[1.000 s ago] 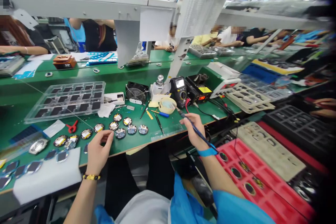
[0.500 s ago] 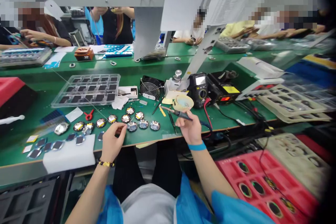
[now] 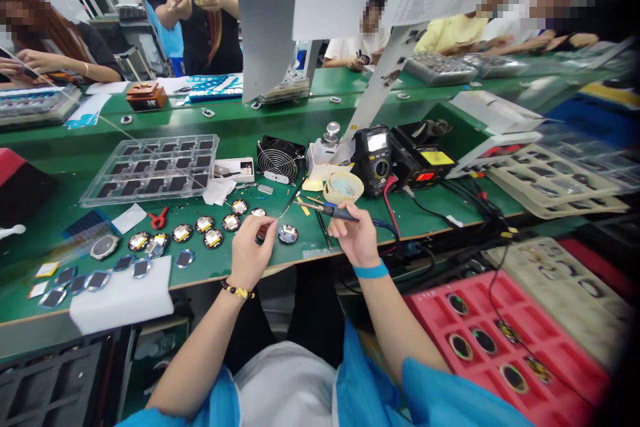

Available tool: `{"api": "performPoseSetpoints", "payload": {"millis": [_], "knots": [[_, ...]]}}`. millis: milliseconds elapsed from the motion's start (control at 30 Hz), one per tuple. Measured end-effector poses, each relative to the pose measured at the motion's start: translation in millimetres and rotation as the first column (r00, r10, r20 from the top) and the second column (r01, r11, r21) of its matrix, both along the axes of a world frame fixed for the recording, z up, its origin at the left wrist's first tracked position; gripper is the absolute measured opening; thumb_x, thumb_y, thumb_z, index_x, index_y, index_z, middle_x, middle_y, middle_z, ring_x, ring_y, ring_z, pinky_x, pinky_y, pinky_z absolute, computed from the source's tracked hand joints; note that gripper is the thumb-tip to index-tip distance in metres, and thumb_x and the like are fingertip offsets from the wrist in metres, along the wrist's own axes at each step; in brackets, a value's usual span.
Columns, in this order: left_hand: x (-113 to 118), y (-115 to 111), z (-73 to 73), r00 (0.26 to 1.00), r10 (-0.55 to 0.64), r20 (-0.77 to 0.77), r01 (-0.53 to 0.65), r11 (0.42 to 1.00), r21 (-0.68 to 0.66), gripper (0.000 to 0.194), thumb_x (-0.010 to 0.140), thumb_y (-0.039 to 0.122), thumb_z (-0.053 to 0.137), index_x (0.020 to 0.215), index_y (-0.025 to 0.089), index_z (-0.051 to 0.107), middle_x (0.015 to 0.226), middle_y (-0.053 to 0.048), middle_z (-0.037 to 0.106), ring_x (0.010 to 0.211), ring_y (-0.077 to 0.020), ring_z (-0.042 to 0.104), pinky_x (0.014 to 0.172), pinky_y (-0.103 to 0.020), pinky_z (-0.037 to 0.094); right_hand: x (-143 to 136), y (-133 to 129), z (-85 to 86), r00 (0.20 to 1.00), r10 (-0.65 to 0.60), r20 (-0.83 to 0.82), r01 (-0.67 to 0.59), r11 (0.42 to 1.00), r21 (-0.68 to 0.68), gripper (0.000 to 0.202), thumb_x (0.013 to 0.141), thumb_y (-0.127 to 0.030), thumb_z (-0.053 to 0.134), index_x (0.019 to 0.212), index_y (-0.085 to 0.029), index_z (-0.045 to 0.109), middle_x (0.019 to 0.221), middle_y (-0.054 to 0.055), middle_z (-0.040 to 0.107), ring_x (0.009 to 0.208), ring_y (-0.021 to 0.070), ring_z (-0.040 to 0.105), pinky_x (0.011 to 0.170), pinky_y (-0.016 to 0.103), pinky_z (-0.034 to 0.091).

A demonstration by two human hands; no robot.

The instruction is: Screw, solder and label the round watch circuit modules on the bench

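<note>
While the left hand's (image 3: 251,251) fingers pinch wire (image 3: 284,213) and the right hand's (image 3: 358,236) hold a soldering iron (image 3: 336,211), a multimeter (image 3: 371,161) stands beyond.

You wear an open, bright blue jacket (image 3: 361,380), its loose sleeves (image 3: 445,390) at five and seven o'clock, over a pale grey top (image 3: 285,383) at six. Black trousers (image 3: 316,300) also show at six. At seven is your bracelet (image 3: 238,290) of dark beads with gold pieces; at five, your plain blue wristband (image 3: 371,269).

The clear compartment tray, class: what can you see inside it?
Dark, flat pieces sit in the clear compartment tray; whatever lies directly beneath them is covered.
</note>
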State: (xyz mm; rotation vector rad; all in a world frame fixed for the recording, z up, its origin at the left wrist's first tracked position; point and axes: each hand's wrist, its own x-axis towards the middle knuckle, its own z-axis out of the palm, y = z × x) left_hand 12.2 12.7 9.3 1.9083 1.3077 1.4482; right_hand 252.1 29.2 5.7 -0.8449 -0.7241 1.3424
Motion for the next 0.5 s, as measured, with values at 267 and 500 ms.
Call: {"api": "performPoseSetpoints", "payload": {"millis": [267, 500], "knots": [[-2.6, -3.1, -3.7, 0.999, 0.023, 0.023, -0.021, 0.997, -0.070, 0.009, 0.103, 0.027, 0.064, 0.101, 0.022, 0.072, 0.095, -0.002, 0.069, 0.082, -0.0136, 0.067, 0.075, -0.026, 0.054, -1.7, -1.3, 0.9, 0.999, 0.024, 0.048, -0.023, 1.000, -0.021, 0.019, 0.086, -0.042, 0.066, 0.087, -0.024, 0.063, 0.043, -0.008, 0.044, 0.042, 0.0142, 0.049, 0.050, 0.026, 0.045], [-0.9, -3.7, -3.6, 1.000, 0.009, -0.008, -0.009, 0.998, -0.059, 0.011, 0.103, 0.028, 0.063, 0.101, 0.022, 0.072, 0.095, -0.003, 0.070, 0.083, -0.0151, 0.067, 0.076, -0.027, 0.055, -1.5, -3.1, 1.8, 0.997, 0.040, 0.065, -0.039, 0.999, -0.018, 0.018, 0.087, -0.041, 0.065, 0.088, -0.024, 0.062, 0.044, -0.007, 0.045, 0.043, 0.0148, 0.049, 0.050, 0.027, 0.043]]}}
